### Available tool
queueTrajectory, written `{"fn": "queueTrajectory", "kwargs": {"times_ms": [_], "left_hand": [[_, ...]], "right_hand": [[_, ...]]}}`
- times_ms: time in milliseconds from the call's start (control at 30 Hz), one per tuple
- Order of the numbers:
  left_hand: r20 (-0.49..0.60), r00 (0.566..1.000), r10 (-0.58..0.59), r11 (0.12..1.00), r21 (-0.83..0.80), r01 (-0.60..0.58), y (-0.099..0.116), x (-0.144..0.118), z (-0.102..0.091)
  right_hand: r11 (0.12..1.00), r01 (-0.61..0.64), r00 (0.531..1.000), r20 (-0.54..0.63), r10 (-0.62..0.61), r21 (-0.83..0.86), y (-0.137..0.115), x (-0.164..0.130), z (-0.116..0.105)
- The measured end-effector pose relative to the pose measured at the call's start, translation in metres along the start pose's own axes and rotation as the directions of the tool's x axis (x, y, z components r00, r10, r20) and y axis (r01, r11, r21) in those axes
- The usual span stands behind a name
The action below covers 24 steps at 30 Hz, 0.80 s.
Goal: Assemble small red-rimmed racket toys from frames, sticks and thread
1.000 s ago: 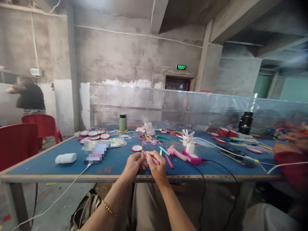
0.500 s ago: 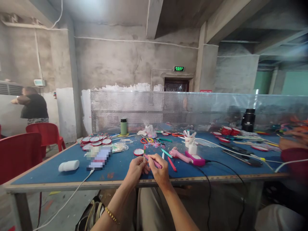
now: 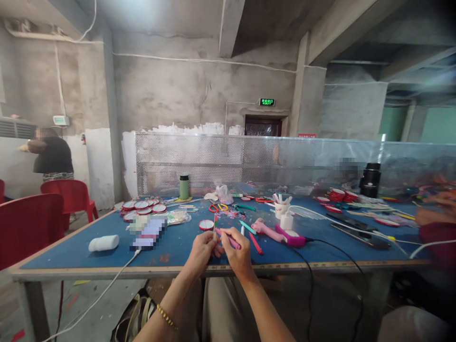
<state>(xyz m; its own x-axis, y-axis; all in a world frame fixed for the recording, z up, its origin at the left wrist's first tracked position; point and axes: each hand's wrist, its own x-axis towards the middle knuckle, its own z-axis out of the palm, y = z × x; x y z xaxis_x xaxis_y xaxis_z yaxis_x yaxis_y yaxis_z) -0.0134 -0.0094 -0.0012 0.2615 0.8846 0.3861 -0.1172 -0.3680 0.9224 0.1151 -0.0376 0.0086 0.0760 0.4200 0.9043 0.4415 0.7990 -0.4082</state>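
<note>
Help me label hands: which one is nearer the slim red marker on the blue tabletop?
Right. The right hand is just left of the slim red marker, not touching it; the left hand is farther left.

A workshop: bare concrete walls [image 3: 171, 90] and a lit exit sign [image 3: 267, 102] beyond the worktop [image 3: 67, 252], pliers [image 3: 247, 207] and piled discs [image 3: 141, 204] on it, red chairs [image 3: 69, 192] to its left.

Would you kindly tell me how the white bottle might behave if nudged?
The white bottle would probably roll, as its rounded body lies sideways. Its smooth-looking surface suggests it may be slippery and fairly stiff.
</note>
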Motion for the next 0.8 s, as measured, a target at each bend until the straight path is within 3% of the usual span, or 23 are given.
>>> {"fn": "queueTrajectory", "kwargs": {"times_ms": [133,467,667,800], "left_hand": [[0.012,1.000,-0.029,1.000,-0.011,0.029,-0.0013,0.0016,-0.0005],[0.011,1.000,-0.014,0.999,-0.035,0.014,0.0030,-0.0006,0.0023],[0.017,0.999,-0.027,0.999,-0.034,0.027,-0.0009,0.0010,0.0012],[0.018,1.000,-0.010,0.999,-0.043,0.011,0.0004,0.0004,0.0022]], "right_hand": [[1.000,-0.023,0.999,-0.037,0.022,-0.019,0.0009,-0.0009,-0.0016],[1.000,0.003,1.000,0.023,-0.003,-0.021,0.0004,0.0007,-0.0017],[0.997,-0.067,0.998,-0.023,0.066,-0.029,0.0074,-0.0037,-0.0031],[0.999,-0.030,1.000,0.003,0.030,-0.014,0.0055,-0.0025,-0.0025]]}}
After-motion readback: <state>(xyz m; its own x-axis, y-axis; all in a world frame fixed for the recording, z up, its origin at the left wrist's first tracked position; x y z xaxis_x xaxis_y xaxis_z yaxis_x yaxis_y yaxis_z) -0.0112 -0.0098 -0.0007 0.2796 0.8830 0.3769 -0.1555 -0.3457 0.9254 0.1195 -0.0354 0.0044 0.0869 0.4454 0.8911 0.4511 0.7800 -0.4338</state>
